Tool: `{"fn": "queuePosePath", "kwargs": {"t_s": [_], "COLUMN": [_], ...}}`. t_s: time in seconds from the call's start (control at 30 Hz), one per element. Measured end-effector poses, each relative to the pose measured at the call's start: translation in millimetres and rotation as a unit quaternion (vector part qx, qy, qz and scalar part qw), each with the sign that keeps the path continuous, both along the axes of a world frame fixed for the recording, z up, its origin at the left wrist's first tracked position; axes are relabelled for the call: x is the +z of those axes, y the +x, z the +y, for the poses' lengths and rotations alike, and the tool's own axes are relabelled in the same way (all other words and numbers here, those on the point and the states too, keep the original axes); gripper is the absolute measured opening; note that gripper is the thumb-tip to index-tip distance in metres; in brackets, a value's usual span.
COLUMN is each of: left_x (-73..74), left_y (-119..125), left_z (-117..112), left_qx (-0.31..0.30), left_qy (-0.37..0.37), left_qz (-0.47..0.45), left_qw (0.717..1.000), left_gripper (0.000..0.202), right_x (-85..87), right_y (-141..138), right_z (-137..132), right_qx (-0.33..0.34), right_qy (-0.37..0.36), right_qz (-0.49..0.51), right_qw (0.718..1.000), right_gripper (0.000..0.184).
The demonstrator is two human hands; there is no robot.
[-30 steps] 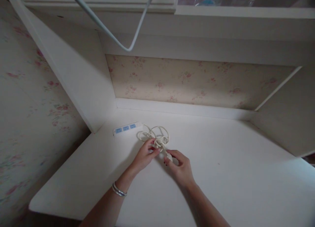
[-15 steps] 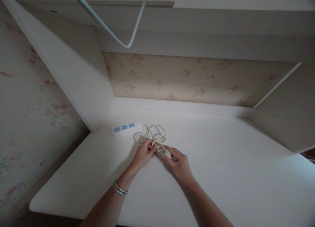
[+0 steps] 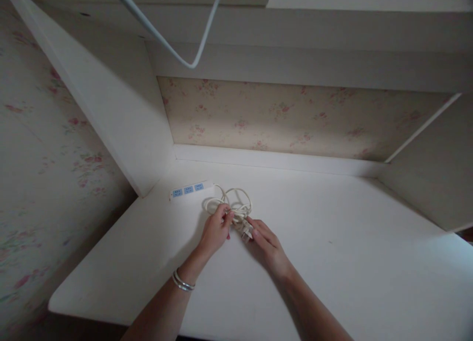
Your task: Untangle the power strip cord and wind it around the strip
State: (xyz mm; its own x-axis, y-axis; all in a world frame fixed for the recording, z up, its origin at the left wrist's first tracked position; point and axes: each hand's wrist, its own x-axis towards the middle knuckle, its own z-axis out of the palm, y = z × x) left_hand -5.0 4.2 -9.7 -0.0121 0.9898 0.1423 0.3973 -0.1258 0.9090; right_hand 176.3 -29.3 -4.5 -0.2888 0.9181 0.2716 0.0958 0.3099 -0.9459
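A white power strip (image 3: pixel 192 189) with three blue socket panels lies on the white desk, left of my hands. Its cream cord (image 3: pixel 238 193) leaves the right end and lies in loose, tangled loops. My left hand (image 3: pixel 217 228), a silver bangle on its wrist, pinches the bunched cord between thumb and fingers. At the cord's near end is the plug (image 3: pixel 247 231), its prongs pointing down toward me. My right hand (image 3: pixel 269 245) grips the plug from the right, with thumb and forefinger along its side.
The white desk (image 3: pixel 332 282) has side panels left and right and a floral wall behind. Overhead, a shelf (image 3: pixel 295 30) spans the desk, and a bent pale rod or cable (image 3: pixel 192 65) hangs in front of it.
My right hand has turned the plug so that its prongs now show. My left hand keeps its pinch on the cord, fingers slightly shifted. The power strip stays in place.
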Motion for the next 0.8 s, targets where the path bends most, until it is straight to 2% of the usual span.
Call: {"fn": "queuePosePath", "kwargs": {"t_s": [0.2, 0.33, 0.53, 0.8], "left_x": [5.3, 8.5, 11.2, 9.3], "left_y": [0.4, -0.9, -0.6, 2.1], "left_z": [-2.4, -3.8, -6.1, -7.0], "left_qx": [-0.028, -0.029, -0.038, -0.037], "left_qy": [0.007, 0.007, -0.009, -0.013], "left_qz": [0.035, 0.044, 0.026, 0.021], "left_qw": [0.999, 0.999, 0.999, 0.999], "left_gripper": [0.037, 0.036, 0.037, 0.037], "right_x": [-6.5, -5.8, -5.9, -15.6], "right_y": [0.1, -0.4, -3.5, -6.0], "right_z": [2.2, 2.8, 1.8, 5.7], "right_qx": [-0.006, 0.016, 0.008, -0.044], "right_qy": [-0.015, -0.023, 0.034, 0.065], "right_qz": [0.029, 0.017, -0.059, -0.06], "right_qw": [0.999, 0.999, 0.998, 0.995], "right_gripper": [0.047, 0.048, 0.051, 0.048]}}
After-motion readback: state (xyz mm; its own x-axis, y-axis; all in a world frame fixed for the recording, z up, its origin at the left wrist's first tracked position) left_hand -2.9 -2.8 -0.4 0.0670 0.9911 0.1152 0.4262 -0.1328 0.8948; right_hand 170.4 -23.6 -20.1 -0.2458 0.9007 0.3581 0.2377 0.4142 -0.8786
